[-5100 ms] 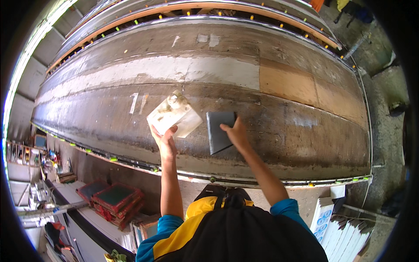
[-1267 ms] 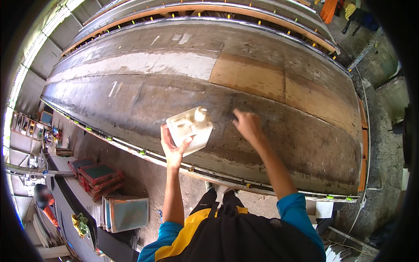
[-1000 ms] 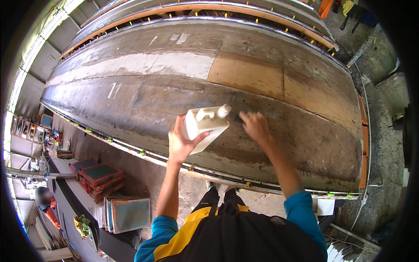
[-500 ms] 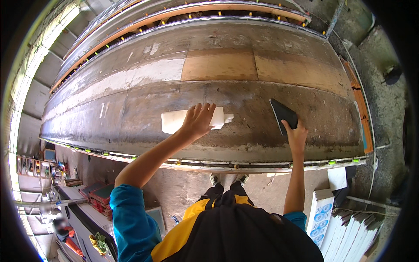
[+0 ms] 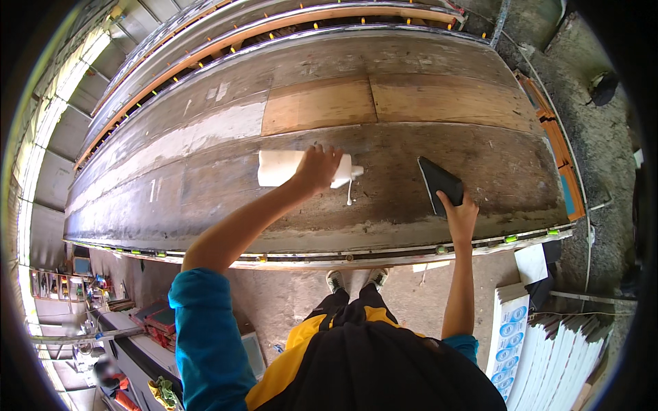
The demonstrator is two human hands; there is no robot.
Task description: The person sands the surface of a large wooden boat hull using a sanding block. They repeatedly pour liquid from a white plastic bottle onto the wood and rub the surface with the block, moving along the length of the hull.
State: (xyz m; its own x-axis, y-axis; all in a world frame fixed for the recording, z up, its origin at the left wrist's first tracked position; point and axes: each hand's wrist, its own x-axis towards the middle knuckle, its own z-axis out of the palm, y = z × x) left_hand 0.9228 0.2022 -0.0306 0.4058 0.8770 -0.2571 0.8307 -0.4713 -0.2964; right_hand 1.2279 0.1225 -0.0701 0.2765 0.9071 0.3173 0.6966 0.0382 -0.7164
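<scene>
A white plastic bottle (image 5: 275,168) lies sideways in my left hand (image 5: 319,168), its neck pointing right. My fingers wrap over its upper side. From the nozzle a thin strand of white liquid (image 5: 350,192) hangs down toward the wooden tabletop (image 5: 301,209). To the right, my right hand (image 5: 462,214) pinches a flat black rectangular pad (image 5: 442,181) with a pale left edge, thumb on its face. It is tilted above the worn boards; whether it touches them I cannot tell.
A metal rail with yellow-green tabs (image 5: 348,258) runs along the table's near edge. Orange-brown wooden strips (image 5: 558,157) line the right end. White panels (image 5: 558,363) stand at lower right. Another long frame (image 5: 329,15) lies beyond the table. A person in orange (image 5: 120,390) is far left.
White liquid now runs from the bottle's nozzle; before, none showed. The bottle has moved slightly up in view. The pad stays in my right hand, a little lower and further left in view.
</scene>
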